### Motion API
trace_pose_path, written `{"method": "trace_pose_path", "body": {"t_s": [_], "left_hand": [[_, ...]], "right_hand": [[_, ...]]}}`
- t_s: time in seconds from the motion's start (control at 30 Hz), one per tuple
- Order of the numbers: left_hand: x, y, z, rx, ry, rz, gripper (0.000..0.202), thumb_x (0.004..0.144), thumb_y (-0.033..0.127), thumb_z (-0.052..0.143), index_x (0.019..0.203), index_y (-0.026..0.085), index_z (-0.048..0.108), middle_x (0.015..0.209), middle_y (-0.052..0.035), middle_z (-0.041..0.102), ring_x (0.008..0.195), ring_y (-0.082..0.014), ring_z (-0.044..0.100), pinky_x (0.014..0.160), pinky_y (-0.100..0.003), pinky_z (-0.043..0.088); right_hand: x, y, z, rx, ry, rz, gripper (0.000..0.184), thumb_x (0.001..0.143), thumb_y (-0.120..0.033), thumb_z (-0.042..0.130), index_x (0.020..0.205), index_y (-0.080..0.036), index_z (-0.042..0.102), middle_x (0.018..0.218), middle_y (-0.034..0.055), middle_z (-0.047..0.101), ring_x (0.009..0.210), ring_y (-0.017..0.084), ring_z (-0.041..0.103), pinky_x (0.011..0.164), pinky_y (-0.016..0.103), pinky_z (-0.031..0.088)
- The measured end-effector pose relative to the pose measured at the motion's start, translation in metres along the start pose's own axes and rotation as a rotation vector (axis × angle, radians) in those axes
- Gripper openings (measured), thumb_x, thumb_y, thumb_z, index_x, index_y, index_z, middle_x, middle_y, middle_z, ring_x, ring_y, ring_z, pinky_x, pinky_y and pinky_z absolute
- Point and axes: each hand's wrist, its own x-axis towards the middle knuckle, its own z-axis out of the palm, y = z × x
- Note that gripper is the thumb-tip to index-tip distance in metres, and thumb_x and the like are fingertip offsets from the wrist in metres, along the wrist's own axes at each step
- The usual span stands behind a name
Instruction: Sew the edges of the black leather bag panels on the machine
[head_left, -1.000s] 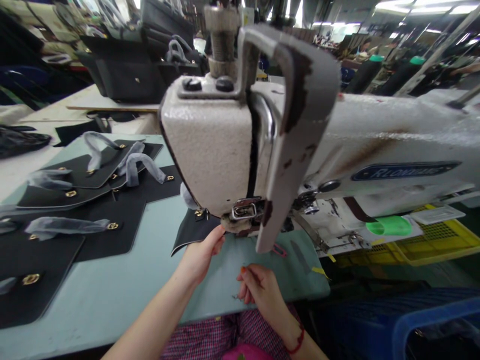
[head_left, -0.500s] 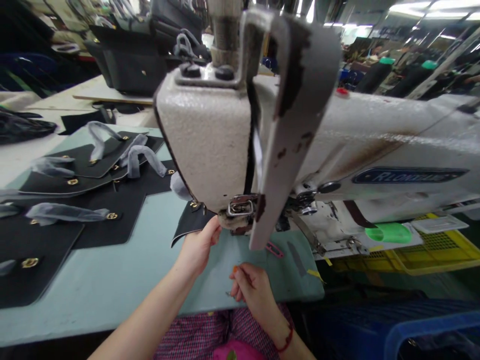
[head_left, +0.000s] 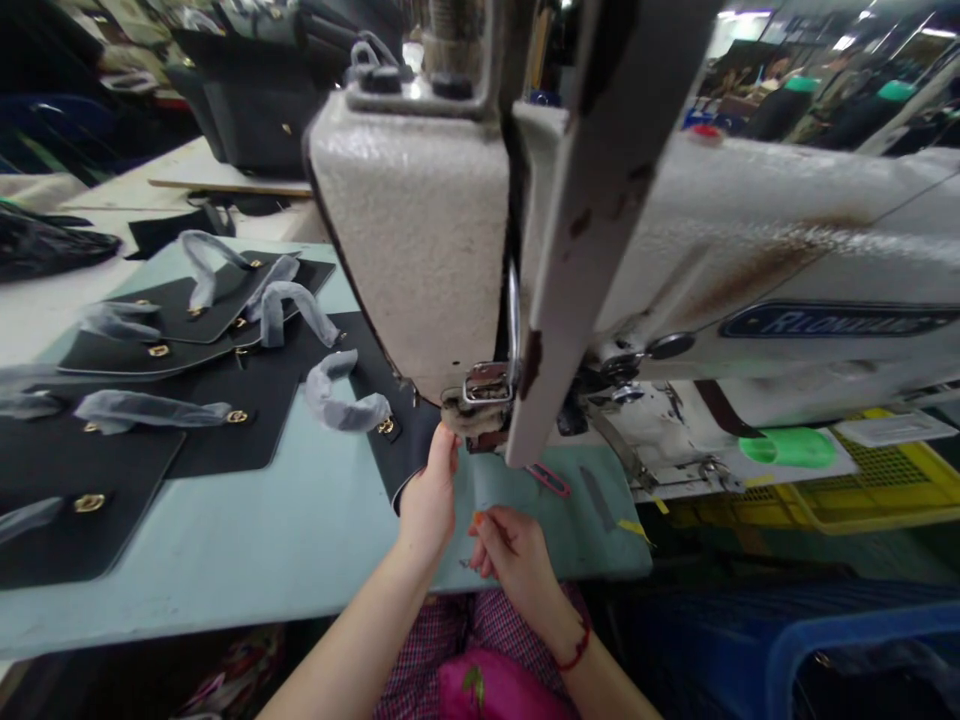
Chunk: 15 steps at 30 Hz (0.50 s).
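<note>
A black leather bag panel (head_left: 409, 455) lies under the head of the sewing machine (head_left: 409, 240). Its plastic-wrapped handle (head_left: 337, 400) and gold fitting stick out to the left. My left hand (head_left: 431, 500) is closed on the panel's near edge, fingertips close by the presser foot; the machine head hides part of the panel and the needle. On the tabletop nearer my lap, my right hand (head_left: 514, 550) is curled shut, with a small orange spot and a bit of metal showing at its fingertips. What it holds is too small to make out.
Several black panels (head_left: 232, 390) with wrapped handles lie overlapping on the pale green tabletop (head_left: 300, 530) at left. A pink tool (head_left: 550, 480) lies right of the needle area. A yellow crate (head_left: 847, 490) and a blue bin (head_left: 750, 640) stand at right.
The panel has turned under the machine, and its wrapped handle now shows more fully at the left. My left hand has shifted right with it. My right hand stays curled near the same spot.
</note>
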Motion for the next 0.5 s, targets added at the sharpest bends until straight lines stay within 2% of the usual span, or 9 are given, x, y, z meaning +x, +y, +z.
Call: {"method": "trace_pose_path", "body": {"t_s": [0.1,0.2,0.3,0.37,0.43,0.47,0.5], "left_hand": [[0.000,-0.001,-0.004,0.051,-0.022,0.023,0.039,0.078,0.057,0.062,0.074,0.019,0.065,0.070,-0.0025,0.063,0.069,-0.0160,0.058,0.062,-0.025,0.042],[-0.015,-0.006,-0.022,0.077,-0.082,0.106,0.045,0.083,0.059,0.056,0.065,0.019,0.056,0.061,0.0004,0.054,0.060,-0.0141,0.049,0.056,-0.026,0.038],[-0.039,-0.015,-0.065,0.116,-0.288,0.138,0.046,0.092,0.052,0.047,0.061,0.018,0.050,0.055,0.0030,0.042,0.052,-0.0117,0.039,0.052,-0.025,0.034],[-0.044,-0.017,-0.101,0.201,-0.341,0.208,0.040,0.095,0.043,0.045,0.064,0.018,0.052,0.056,0.0027,0.043,0.052,-0.0114,0.040,0.052,-0.024,0.035],[-0.029,-0.010,-0.134,0.323,-0.239,0.379,0.026,0.095,0.037,0.047,0.081,0.019,0.059,0.071,0.0003,0.055,0.063,-0.0129,0.050,0.062,-0.025,0.043],[-0.013,-0.004,-0.146,0.422,-0.215,0.481,0.021,0.095,0.036,0.048,0.099,0.020,0.062,0.085,-0.0023,0.062,0.074,-0.0152,0.057,0.072,-0.027,0.047],[0.007,0.004,-0.154,0.562,-0.279,0.570,0.028,0.095,0.036,0.048,0.115,0.021,0.060,0.102,-0.0061,0.066,0.089,-0.0189,0.062,0.084,-0.032,0.049]], "right_hand": [[0.000,0.000,0.000,0.017,0.009,0.005,0.046,0.094,-0.052,0.046,0.078,-0.013,0.063,0.053,0.0005,0.059,0.043,0.008,0.050,0.045,0.017,0.038],[0.000,-0.005,0.001,0.025,0.062,-0.024,0.043,0.095,-0.051,0.046,0.092,-0.012,0.066,0.068,0.0048,0.067,0.053,0.011,0.060,0.047,0.018,0.042],[0.003,-0.018,0.004,0.013,0.139,-0.141,0.040,0.097,-0.046,0.047,0.109,-0.014,0.067,0.098,0.0112,0.072,0.084,0.018,0.068,0.066,0.023,0.053],[0.008,-0.032,0.009,0.025,0.153,-0.227,0.040,0.099,-0.044,0.045,0.114,-0.014,0.066,0.109,0.0124,0.070,0.098,0.019,0.067,0.078,0.026,0.054],[0.016,-0.045,0.016,0.033,0.147,-0.281,0.041,0.100,-0.044,0.041,0.116,-0.015,0.065,0.107,0.0118,0.071,0.099,0.019,0.067,0.081,0.026,0.053],[0.020,-0.051,0.021,0.022,0.145,-0.297,0.041,0.101,-0.044,0.039,0.114,-0.015,0.066,0.103,0.0108,0.071,0.096,0.019,0.067,0.079,0.025,0.052],[0.025,-0.057,0.025,-0.004,0.146,-0.306,0.040,0.101,-0.044,0.038,0.109,-0.016,0.066,0.097,0.0094,0.072,0.090,0.018,0.068,0.076,0.024,0.051]]}}
